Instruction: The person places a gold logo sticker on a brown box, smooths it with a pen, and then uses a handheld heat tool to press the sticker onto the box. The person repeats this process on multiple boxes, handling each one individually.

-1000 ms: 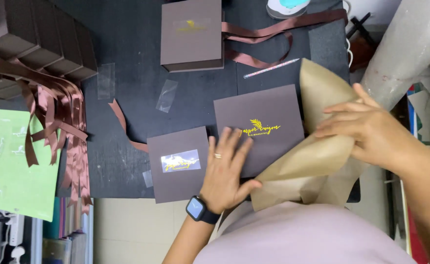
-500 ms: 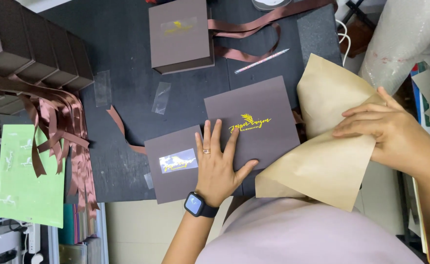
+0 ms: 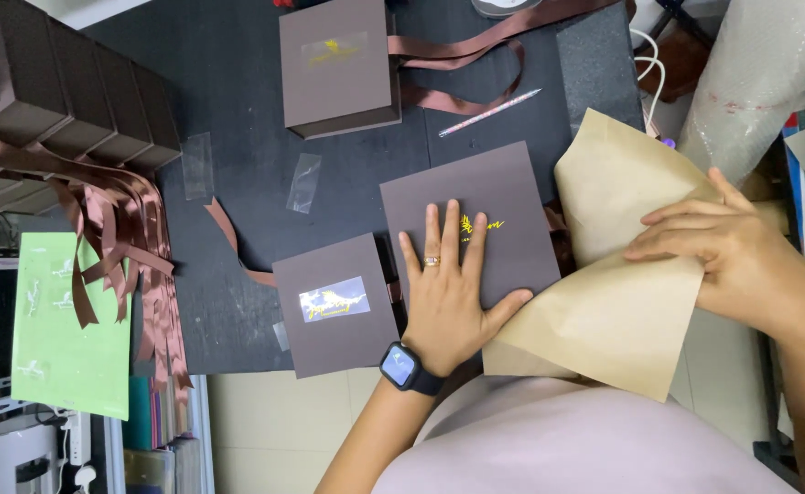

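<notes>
A dark surface (image 3: 237, 82) fills most of the view, its far-left end taken up by a row of brown boxes (image 3: 45, 91) and a tangle of brown ribbons (image 3: 118, 256) hanging over the edge onto a green paper bag (image 3: 68, 320). Two clear tape strips (image 3: 303, 181) lie well left of the left hand's fingers, and a closed brown box (image 3: 338, 69) sits beyond them with a pen (image 3: 489, 112) near it. Just left of the left hand (image 3: 448, 302) lies a small brown lid (image 3: 334, 306) with a shiny label.

The left hand, with a ring and a wristwatch, lies flat, its fingers (image 3: 432, 240) spread and pressing down on the flat brown box (image 3: 512, 201), a plain square face with a small gold mark partly hidden beneath them. To the right, kraft paper (image 3: 604, 311) is tan, creased and folded, one corner tucked beside the left thumb. The right hand (image 3: 723, 252) rests on the paper's upper fold, fingers (image 3: 668, 233) extended close together and holding it down. A roll of bubble wrap (image 3: 768, 64) stands beyond the right hand.
</notes>
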